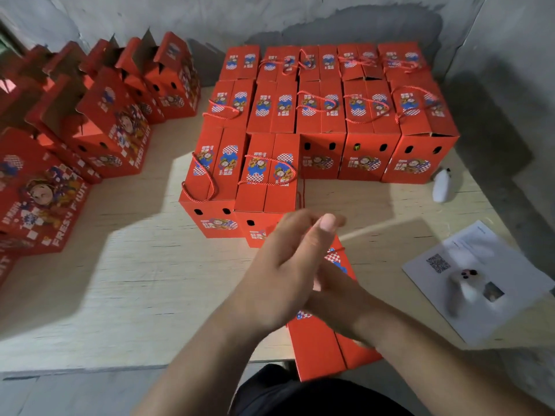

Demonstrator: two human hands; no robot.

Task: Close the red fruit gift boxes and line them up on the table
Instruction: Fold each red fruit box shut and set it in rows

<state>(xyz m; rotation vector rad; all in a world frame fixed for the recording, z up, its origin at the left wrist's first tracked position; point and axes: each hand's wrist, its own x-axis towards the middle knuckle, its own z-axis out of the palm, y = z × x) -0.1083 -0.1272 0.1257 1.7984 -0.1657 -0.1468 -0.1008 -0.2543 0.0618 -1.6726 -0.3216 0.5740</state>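
A: Risk check. The red box (322, 343) under the hands hangs partly over the near edge of the tabletop (126, 265), rotated askew. A careless shove could tip it off toward the lap.

B: Noted. Its top flaps look folded shut along a centre seam, but if nothing locks them they may spring open once pressure lifts. Cord handle mostly hidden; it could snag.

A: Hands?

B: Left hand (288, 265) fingers straight, laid across the right hand (327, 283), both just above the box's far end. Motion blur; cannot tell whether either actually touches the box or pinches the cord. The right hand's fingers are covered.

A: Destination?

B: Closed boxes (324, 115) in rows toward the far right corner; the front row holds two, so the gap beside them is the likely slot. Open boxes (111, 121) wait along the left edge.

A: Obstacles?

B: A white controller (464, 288) on a paper sheet (480, 283) near the right edge, well apart.
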